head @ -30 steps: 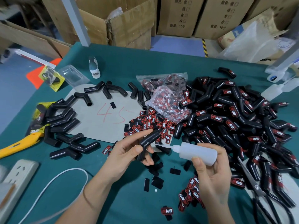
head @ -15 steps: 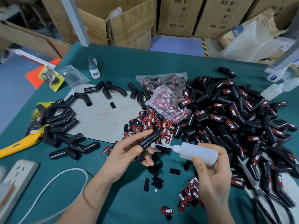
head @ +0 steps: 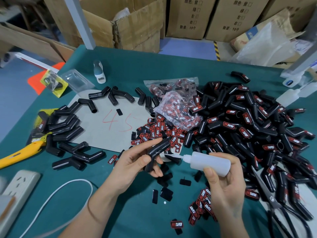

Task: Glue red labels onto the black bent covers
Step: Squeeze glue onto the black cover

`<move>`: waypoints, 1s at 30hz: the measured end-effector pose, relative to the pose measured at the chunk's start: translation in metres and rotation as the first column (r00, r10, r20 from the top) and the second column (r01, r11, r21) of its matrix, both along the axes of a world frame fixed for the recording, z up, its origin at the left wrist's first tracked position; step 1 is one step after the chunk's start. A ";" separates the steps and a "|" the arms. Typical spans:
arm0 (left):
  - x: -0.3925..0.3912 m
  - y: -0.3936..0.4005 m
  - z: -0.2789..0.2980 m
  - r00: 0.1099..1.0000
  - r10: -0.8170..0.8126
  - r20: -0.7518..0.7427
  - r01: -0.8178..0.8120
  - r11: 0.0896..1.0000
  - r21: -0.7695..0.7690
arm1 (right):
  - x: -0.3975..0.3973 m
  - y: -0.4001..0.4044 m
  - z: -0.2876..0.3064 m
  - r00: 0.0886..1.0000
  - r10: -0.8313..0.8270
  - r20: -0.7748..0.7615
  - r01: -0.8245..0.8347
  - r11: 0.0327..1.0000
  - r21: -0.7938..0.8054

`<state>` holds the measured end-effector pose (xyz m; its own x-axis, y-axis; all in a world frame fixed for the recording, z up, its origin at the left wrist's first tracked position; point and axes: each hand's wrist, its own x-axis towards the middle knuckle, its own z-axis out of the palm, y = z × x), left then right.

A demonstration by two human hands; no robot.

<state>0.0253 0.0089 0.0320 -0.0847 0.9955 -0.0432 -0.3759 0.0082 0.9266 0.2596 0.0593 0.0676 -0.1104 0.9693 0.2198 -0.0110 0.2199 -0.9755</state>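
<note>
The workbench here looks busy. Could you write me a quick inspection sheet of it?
Surface: green table.
Job's things: bare cover in left hand; glue bottle in right hand; loose red labels; labelled pile.
Clutter: scissors, yellow knife, bagged labels.
Grippers: both hands gripping.
Cables: white cable, power strip.
Surroundings: cardboard boxes.

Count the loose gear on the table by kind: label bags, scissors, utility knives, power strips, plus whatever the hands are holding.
Label bags: 2
Scissors: 1
Yellow utility knife: 1
Power strip: 1
Bent cover, held in left hand: 1
Squeeze bottle, held in right hand: 1
Total: 7
</note>
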 end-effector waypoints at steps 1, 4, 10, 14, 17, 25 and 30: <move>0.000 0.000 0.000 1.000 0.001 -0.001 -0.001 1.000 0.000 | 0.000 0.000 0.000 1.000 -0.002 -0.003 0.002 1.000 -0.001; 0.000 0.000 0.000 1.000 -0.004 -0.003 0.004 1.000 0.005 | 0.000 0.000 0.001 1.000 -0.007 0.006 0.007 1.000 -0.003; 0.000 0.000 0.000 1.000 0.000 -0.007 0.000 1.000 0.008 | 0.000 -0.001 0.001 1.000 0.004 0.015 -0.004 1.000 -0.007; 0.000 0.000 0.001 1.000 0.001 -0.002 -0.001 1.000 0.005 | 0.000 0.000 0.001 1.000 -0.001 0.010 0.001 1.000 -0.010; 0.000 -0.001 0.001 1.000 -0.002 -0.003 0.002 1.000 0.005 | 0.000 0.000 0.001 1.000 -0.006 0.006 0.006 1.000 -0.015; 0.000 0.000 0.002 1.000 0.003 -0.005 -0.003 1.000 0.005 | 0.000 0.000 0.002 1.000 -0.005 0.008 0.005 1.000 -0.015; 0.000 0.000 0.002 1.000 0.001 -0.010 -0.001 1.000 0.009 | 0.000 0.000 0.003 1.000 0.001 0.023 0.000 1.000 -0.005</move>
<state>0.0256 0.0088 0.0337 -0.0858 0.9958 -0.0335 -0.3670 -0.0003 0.9302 0.2596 0.0590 0.0710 -0.1158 0.9702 0.2127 0.0110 0.2154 -0.9765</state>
